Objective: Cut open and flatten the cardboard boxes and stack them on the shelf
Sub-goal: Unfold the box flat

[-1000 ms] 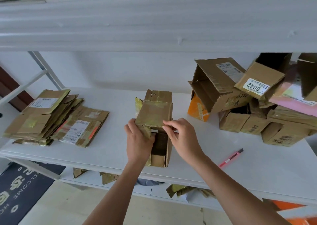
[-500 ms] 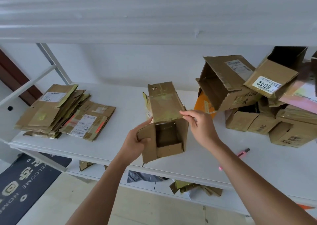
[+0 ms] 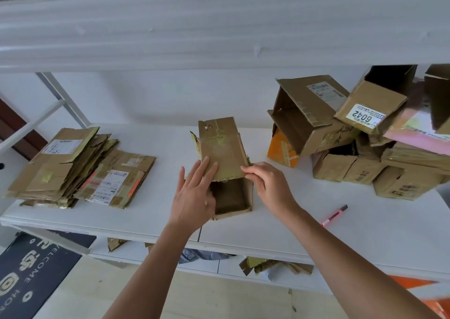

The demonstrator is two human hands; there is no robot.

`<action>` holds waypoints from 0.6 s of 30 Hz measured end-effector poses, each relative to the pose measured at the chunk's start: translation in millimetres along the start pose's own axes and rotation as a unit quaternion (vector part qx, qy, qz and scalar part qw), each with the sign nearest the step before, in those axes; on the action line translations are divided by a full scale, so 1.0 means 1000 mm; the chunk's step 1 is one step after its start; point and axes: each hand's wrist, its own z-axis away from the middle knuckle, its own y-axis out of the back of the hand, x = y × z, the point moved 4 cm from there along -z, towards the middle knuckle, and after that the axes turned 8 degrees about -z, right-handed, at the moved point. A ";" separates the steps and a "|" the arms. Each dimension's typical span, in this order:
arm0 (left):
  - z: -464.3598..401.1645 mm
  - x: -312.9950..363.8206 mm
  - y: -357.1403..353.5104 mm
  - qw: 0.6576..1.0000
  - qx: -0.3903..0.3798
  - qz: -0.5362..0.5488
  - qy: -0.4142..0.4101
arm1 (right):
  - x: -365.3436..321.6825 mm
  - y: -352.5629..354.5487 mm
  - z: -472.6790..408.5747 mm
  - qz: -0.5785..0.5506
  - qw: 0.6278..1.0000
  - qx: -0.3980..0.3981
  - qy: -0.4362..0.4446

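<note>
A small cardboard box [image 3: 225, 167] lies on its side in the middle of the white shelf [image 3: 292, 223], its open end facing the person. The left hand [image 3: 194, 197] lies flat on the box's top panel, fingers [image 3: 205, 170] straight and spread. The right hand [image 3: 269, 184] pinches the box's right edge between thumb and fingertips. A stack of flattened boxes [image 3: 73, 170] sits at the left of the shelf, a pile of unopened-up boxes [image 3: 360, 133] at the right. A pink cutter [image 3: 334, 216] lies near the right forearm.
</note>
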 end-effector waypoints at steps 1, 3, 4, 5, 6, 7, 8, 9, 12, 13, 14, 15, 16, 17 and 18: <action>-0.005 0.001 0.001 1.000 -0.002 -0.006 0.003 | 0.002 0.001 0.001 -0.004 1.000 0.001 -0.004; -0.015 0.004 0.004 1.000 -0.004 -0.026 0.010 | 0.005 0.003 0.001 -0.017 1.000 0.006 -0.015; -0.020 0.005 0.006 0.999 -0.021 -0.039 0.015 | 0.007 0.004 0.002 -0.025 0.999 0.008 -0.023; -0.024 0.005 0.006 0.997 -0.048 -0.052 0.020 | 0.008 0.005 0.002 -0.034 0.999 0.009 -0.032; -0.026 0.005 0.004 0.995 -0.077 -0.059 0.026 | 0.010 0.007 0.002 -0.051 0.998 0.008 -0.045; -0.028 0.004 0.003 0.993 -0.096 -0.057 0.037 | 0.012 0.008 0.003 -0.075 0.995 0.008 -0.062; -0.030 0.002 0.003 0.993 -0.099 -0.046 0.054 | 0.014 0.010 0.004 -0.102 0.991 0.013 -0.081; -0.031 0.000 0.005 0.993 -0.090 -0.025 0.078 | 0.017 0.013 0.007 -0.124 0.987 0.020 -0.101; -0.030 -0.007 0.016 0.987 -0.002 0.060 0.146 | 0.025 0.016 0.015 -0.131 0.983 0.033 -0.128; -0.029 -0.009 0.020 0.982 0.033 0.087 0.166 | 0.030 0.015 0.018 -0.117 0.983 0.023 -0.138; -0.028 -0.012 0.022 0.974 0.060 0.111 0.190 | 0.034 0.012 0.021 -0.098 0.983 0.009 -0.154; -0.026 -0.015 0.024 0.964 0.079 0.132 0.217 | 0.039 0.010 0.024 -0.076 0.982 -0.003 -0.173; -0.024 -0.018 0.024 0.954 0.096 0.151 0.241 | 0.042 0.007 0.026 -0.059 0.980 -0.010 -0.190; -0.021 -0.021 0.024 0.942 0.114 0.172 0.263 | 0.045 0.003 0.028 -0.050 0.978 -0.012 -0.202; -0.018 -0.025 0.022 0.928 0.133 0.197 0.285 | 0.047 -0.001 0.030 -0.048 0.976 -0.013 -0.212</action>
